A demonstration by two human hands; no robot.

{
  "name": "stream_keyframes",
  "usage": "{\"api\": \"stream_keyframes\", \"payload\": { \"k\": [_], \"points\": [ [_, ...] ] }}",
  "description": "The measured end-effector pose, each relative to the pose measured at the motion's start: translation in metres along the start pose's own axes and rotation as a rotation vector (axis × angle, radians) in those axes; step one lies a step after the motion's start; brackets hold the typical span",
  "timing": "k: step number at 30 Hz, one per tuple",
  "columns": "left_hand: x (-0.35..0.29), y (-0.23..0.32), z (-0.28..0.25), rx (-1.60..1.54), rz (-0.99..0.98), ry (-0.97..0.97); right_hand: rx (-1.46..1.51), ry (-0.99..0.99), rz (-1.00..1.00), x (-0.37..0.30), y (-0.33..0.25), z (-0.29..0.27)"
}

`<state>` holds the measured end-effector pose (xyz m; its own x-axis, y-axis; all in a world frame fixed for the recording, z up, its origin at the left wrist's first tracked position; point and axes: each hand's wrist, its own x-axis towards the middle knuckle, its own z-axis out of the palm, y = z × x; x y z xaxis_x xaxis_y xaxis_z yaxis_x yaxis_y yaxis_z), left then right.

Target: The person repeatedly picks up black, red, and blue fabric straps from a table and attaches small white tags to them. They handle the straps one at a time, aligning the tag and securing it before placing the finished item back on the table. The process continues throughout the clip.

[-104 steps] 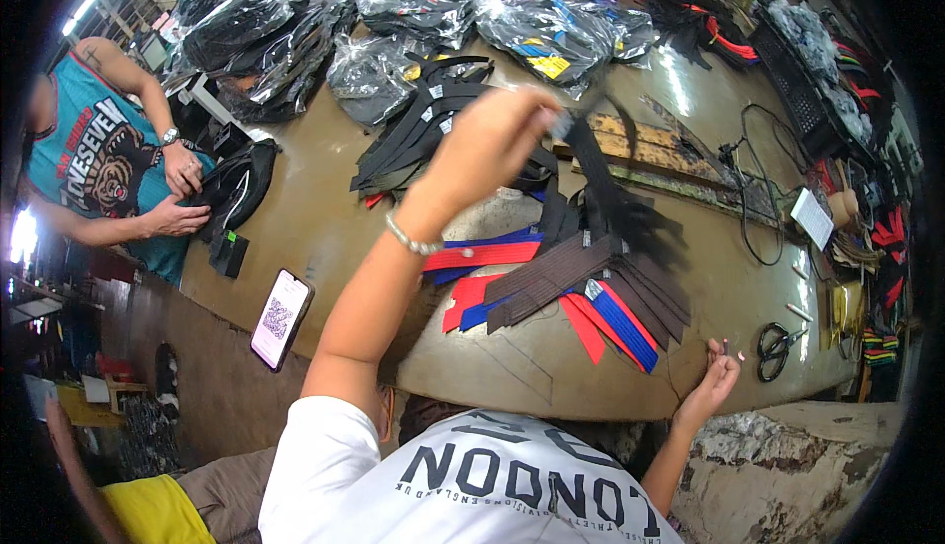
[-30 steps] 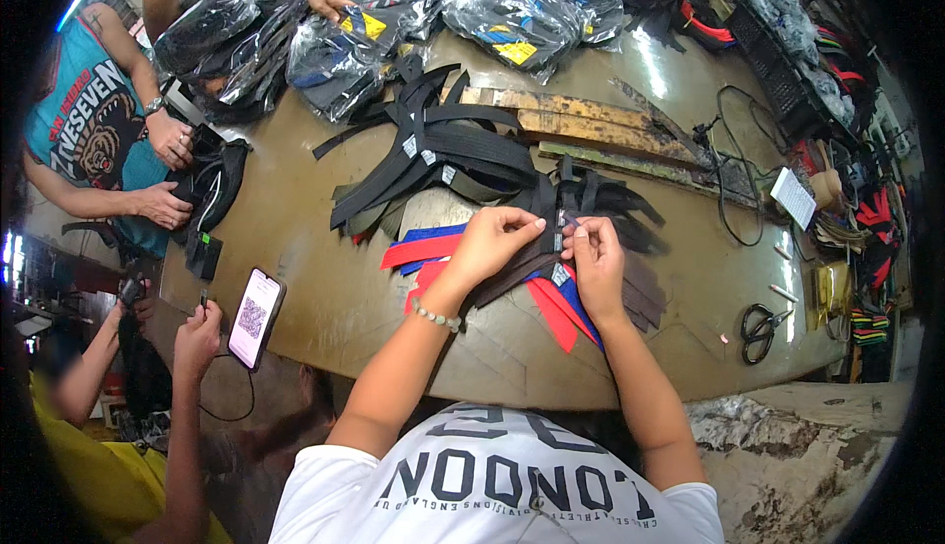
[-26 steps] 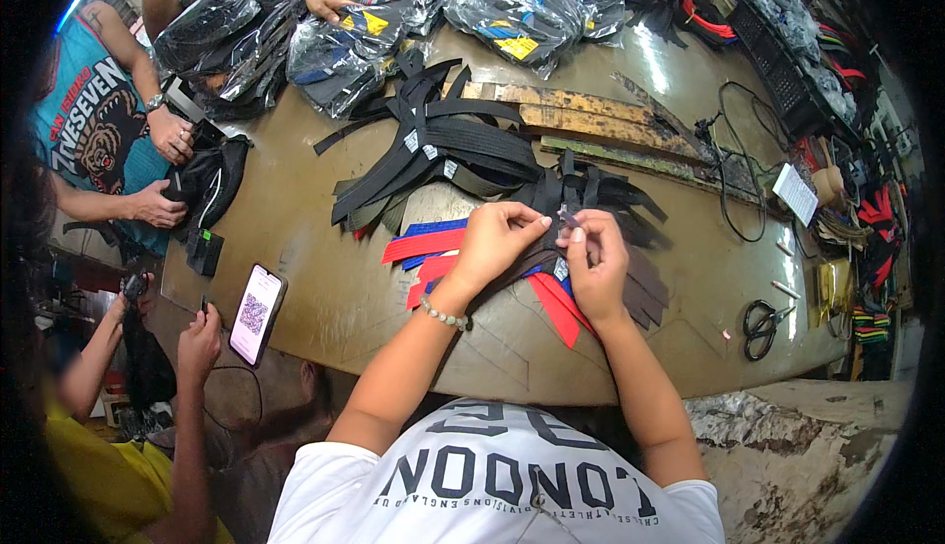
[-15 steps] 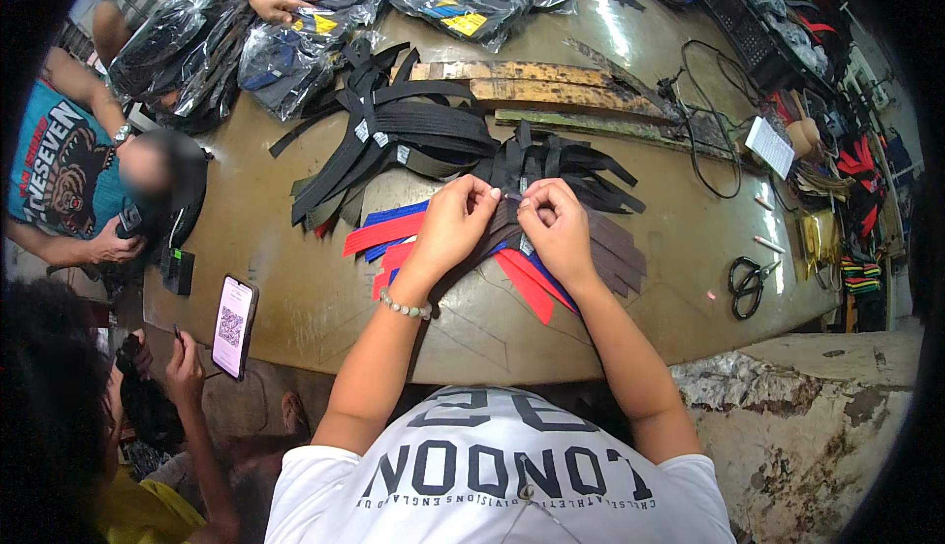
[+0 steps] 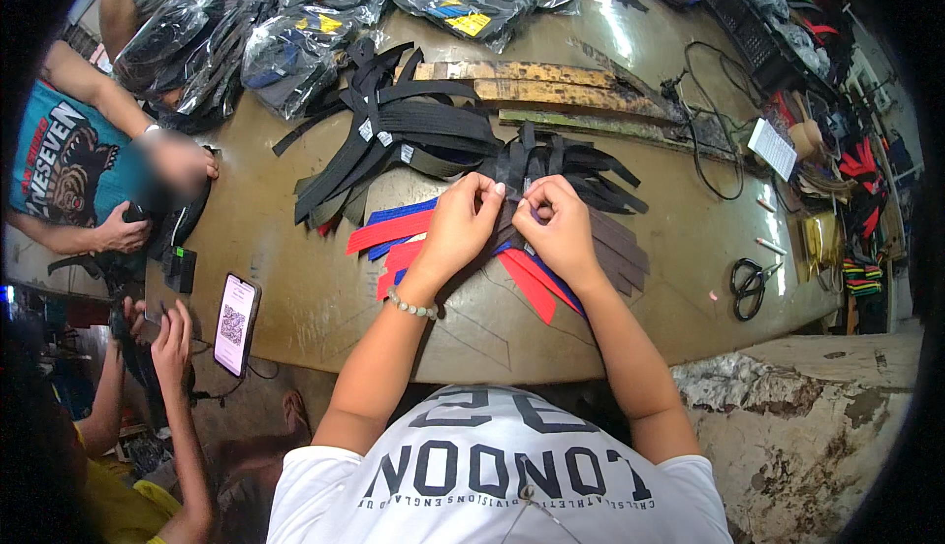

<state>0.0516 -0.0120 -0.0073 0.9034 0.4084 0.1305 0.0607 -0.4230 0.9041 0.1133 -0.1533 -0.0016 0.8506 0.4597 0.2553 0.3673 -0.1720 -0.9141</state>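
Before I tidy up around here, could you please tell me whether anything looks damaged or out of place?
Yes: the pale ledge at the lower right looks damaged, its surface flaking and stained brown. The wooden planks beyond the black straps also look worn, with dark blotches along them.

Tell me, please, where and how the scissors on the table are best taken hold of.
The scissors are probably best taken by their black handle loops, with the right hand coming from the left: they lie flat, loops on the near left, blades pointing to the far right.
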Motion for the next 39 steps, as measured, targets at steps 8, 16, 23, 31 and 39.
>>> {"api": "stream_keyframes", "payload": {
  "k": [8, 16, 23, 31, 39],
  "points": [
    [-0.034, 0.067, -0.036, 0.317, 0.330, -0.430, 0.533, -0.045, 0.310, 0.005, 0.012, -0.010],
    [-0.020, 0.051, -0.014, 0.446, 0.405, -0.099, 0.764, -0.005, 0.346, 0.006, 0.013, -0.017],
    [-0.016, 0.042, -0.019, 0.515, 0.385, -0.276, 0.821, 0.002, 0.302, 0.016, 0.014, -0.065],
    [-0.005, 0.048, -0.025, 0.001, 0.203, -0.069, 1.310, 0.114, 0.384, 0.015, 0.010, -0.110],
    [-0.010, 0.020, -0.003, 0.147, 0.007, -0.031, 0.593, -0.059, 0.265, -0.008, -0.001, -0.018]
  ]
}}
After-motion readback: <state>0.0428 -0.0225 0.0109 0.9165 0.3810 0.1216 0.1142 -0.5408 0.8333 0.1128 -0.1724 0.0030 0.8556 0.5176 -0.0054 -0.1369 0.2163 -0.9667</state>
